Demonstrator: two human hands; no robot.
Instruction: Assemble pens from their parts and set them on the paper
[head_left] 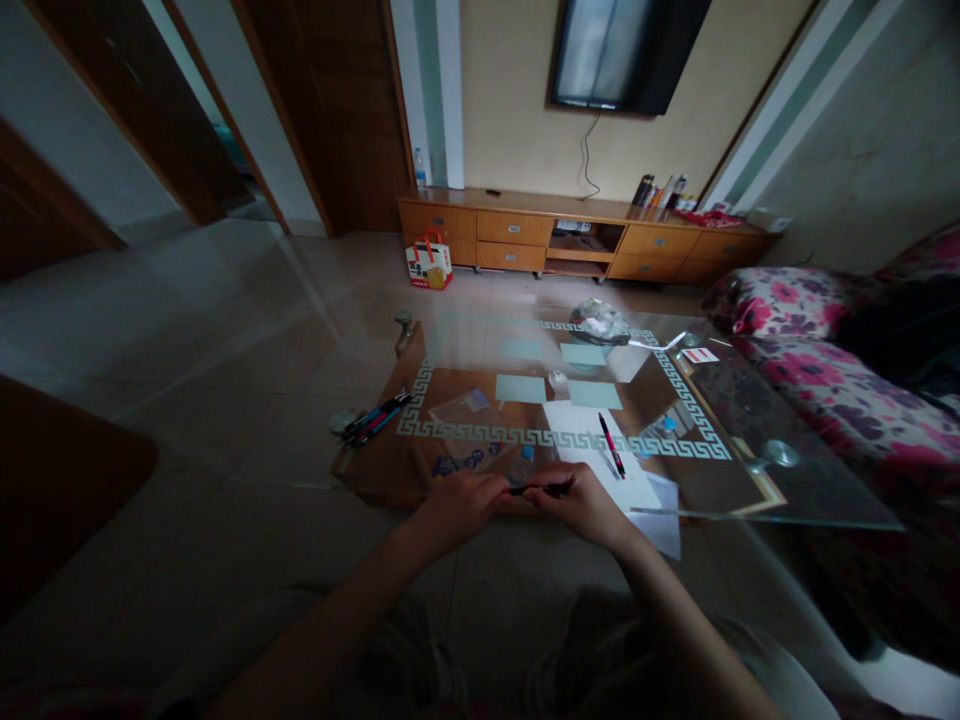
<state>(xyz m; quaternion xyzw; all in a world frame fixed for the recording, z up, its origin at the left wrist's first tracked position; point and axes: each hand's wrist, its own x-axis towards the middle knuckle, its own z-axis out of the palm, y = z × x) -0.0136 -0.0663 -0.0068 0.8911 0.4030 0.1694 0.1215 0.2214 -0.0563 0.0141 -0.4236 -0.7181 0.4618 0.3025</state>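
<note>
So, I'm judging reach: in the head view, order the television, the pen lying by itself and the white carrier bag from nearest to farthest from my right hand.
From your right hand:
1. Pen, just ahead, slightly right.
2. Carrier bag, ahead and left, before the cabinet.
3. Television, on the far wall.

On the tabletop (517,437), a bundle of pens (375,418) is laid at the left, a single pen (611,445) to its right, and a plastic bag (598,318) near the far edge. To the right, a sofa (810,365) is placed; behind, a TV cabinet (517,228), with a carrier bag (429,270) before it and a television (626,50) mounted above.
</note>
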